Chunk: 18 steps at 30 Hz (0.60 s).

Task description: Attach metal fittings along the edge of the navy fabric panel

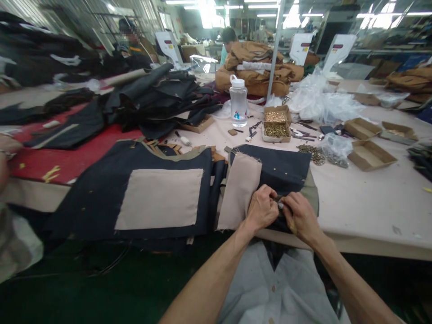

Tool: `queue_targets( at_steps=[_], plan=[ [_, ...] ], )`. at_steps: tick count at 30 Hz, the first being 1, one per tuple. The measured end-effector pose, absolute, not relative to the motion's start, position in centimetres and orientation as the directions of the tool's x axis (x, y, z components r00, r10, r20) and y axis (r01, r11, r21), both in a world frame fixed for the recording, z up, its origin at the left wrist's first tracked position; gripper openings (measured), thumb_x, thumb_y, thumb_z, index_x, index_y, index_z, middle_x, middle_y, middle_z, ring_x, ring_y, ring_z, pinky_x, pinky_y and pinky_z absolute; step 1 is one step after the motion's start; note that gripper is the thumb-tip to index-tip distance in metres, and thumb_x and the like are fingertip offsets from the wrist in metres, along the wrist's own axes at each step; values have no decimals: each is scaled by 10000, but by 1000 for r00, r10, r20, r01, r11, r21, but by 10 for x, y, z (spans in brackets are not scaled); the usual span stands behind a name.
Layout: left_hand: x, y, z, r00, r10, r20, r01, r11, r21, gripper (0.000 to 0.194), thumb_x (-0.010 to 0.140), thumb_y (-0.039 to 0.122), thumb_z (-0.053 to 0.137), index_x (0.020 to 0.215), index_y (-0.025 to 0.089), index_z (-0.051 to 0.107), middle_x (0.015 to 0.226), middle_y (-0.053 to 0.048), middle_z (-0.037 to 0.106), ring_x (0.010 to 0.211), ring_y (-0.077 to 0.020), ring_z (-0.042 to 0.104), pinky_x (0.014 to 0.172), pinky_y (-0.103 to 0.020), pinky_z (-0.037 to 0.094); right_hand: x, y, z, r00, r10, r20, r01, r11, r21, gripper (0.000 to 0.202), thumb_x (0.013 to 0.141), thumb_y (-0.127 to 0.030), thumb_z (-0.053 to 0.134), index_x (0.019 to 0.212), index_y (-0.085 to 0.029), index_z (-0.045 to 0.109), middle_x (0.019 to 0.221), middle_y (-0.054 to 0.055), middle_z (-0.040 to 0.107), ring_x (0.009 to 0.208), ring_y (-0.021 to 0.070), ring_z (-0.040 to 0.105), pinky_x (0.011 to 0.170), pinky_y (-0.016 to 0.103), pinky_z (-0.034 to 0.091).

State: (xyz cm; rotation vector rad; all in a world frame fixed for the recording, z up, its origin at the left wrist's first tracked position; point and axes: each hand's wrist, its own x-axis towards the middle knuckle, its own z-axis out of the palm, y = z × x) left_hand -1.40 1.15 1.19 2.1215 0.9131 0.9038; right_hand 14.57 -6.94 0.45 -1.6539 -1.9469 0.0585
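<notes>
Both my hands meet over a dark navy fabric piece [286, 164] with a beige panel [238, 191] on its left side, lying at the table's front edge. My left hand [265, 206] is closed, its fingers pinching the fabric near the lower edge. Just beside it, my right hand [299, 211] is also closed, with a small whitish bit [280, 204] at its fingertips that I cannot make out. Two small metal dots show on the navy cloth above my hands. Left of it lies a stack of navy pieces with a beige patch [160, 198] on top.
A water bottle [238, 103], boxes of small brass parts [276, 130], tools [253, 130] and a cardboard tray [371, 155] stand beyond the work. Dark cloth [158, 99] is heaped at back left. Another person's arm [6, 153] reaches in at far left.
</notes>
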Motion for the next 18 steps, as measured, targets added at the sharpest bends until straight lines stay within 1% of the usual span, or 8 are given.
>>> queue_targets(
  at_steps=[3,6,10,13,14,16,18],
  plan=[
    [-13,10,11,508,792,338,352,-549,758,249,721,-1,481,870,174,576,893,-53,593,822,-174,576,759,-290,475,144,-70,4,-90,921,380,905,235,-355,170,977,-164,476,1011,-187,641,932,84,565,914,248,506,807,362,420],
    [-14,10,10,501,801,329,383,-545,746,250,714,5,485,870,175,582,894,-57,600,813,-175,579,751,-291,474,143,-71,-2,-78,922,378,897,231,-377,176,977,-174,490,1027,-192,658,945,81,563,919,246,503,808,362,412],
    [-14,12,16,515,795,320,395,-552,735,235,710,28,498,860,176,604,898,-66,614,804,-180,586,727,-290,469,138,-70,-4,16,915,403,885,174,-432,166,962,-166,502,1014,-191,658,946,77,553,928,242,496,818,367,396],
    [-15,18,23,527,791,309,402,-553,730,250,726,31,448,853,179,605,859,-49,613,793,-177,594,739,-288,469,131,-64,3,83,901,427,885,130,-446,139,929,-153,524,967,-196,651,935,68,543,927,237,488,799,357,380],
    [-14,24,22,529,791,309,409,-556,724,246,743,44,438,859,183,604,850,-41,615,794,-180,601,733,-286,469,130,-58,5,90,898,430,896,115,-429,125,914,-156,544,964,-199,650,948,66,543,932,235,486,795,355,371],
    [-10,40,17,517,791,329,415,-567,712,196,785,107,460,882,190,608,852,-30,630,784,-187,615,729,-290,477,133,-45,4,64,903,426,930,101,-354,85,898,-192,586,957,-206,646,948,56,536,926,231,479,783,351,354],
    [-5,54,11,528,772,354,402,-594,697,179,800,165,485,913,196,621,873,-31,655,796,-197,637,732,-290,493,139,-35,4,48,902,429,956,84,-282,87,894,-218,602,972,-209,640,950,47,535,909,221,471,768,348,333]
  ],
)
